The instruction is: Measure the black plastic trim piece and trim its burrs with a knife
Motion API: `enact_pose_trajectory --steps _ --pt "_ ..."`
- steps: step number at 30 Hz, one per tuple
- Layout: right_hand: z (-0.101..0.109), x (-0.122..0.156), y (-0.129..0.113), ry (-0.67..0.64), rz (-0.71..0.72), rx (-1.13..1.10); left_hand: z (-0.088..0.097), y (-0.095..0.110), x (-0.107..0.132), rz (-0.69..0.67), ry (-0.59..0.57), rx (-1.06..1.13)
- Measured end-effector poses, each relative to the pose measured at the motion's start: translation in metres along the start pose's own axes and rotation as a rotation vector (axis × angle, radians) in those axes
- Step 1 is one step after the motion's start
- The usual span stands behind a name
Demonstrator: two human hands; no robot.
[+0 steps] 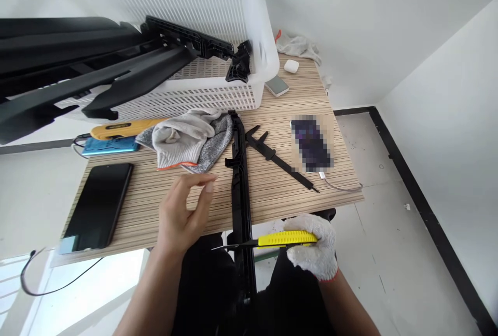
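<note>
My right hand [317, 248], in a white knit glove with a red-orange cuff, grips a yellow utility knife [286, 239]. Its thin blade points left, across a long black plastic part [241, 185]. That part lies lengthwise from the table down over its front edge, between my legs. Left of the part and apart from it, my bare left hand [184, 214] has thumb and forefinger brought together in a pinch. Anything between those fingertips is too small to make out. A black caliper [272, 157] rests right of the part, its jaws close to it.
A white plastic basket [266, 61] at the back holds long black parts jutting left. Crumpled gloves [187, 139] lie before it, beside a yellow-orange tool [128, 128]. A black phone [99, 206] is at left, a blurred, cabled phone [311, 144] at right.
</note>
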State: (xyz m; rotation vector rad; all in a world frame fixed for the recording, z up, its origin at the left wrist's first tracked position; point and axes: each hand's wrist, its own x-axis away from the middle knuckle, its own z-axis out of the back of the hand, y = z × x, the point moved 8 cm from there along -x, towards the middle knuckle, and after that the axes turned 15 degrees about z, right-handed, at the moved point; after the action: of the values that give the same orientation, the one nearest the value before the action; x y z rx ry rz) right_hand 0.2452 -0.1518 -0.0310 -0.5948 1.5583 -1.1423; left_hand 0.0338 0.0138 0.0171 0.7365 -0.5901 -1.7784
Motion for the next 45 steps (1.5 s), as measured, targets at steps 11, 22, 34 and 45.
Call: enact_pose_trajectory --steps 11,22,34,45 --pt "-0.004 0.003 0.005 0.007 -0.026 0.031 -0.171 0.119 -0.086 -0.257 -0.478 -0.324" --pt "0.006 0.017 0.01 0.03 -0.145 0.027 -0.013 0.048 -0.017 -0.143 -0.263 0.176" --pt "0.019 0.03 -0.006 0.007 -0.292 0.058 -0.039 -0.045 0.216 0.963 -1.235 0.598" --pt "0.033 0.083 -0.021 -0.279 -0.501 0.028 -0.076 -0.022 0.192 0.735 -1.364 0.645"
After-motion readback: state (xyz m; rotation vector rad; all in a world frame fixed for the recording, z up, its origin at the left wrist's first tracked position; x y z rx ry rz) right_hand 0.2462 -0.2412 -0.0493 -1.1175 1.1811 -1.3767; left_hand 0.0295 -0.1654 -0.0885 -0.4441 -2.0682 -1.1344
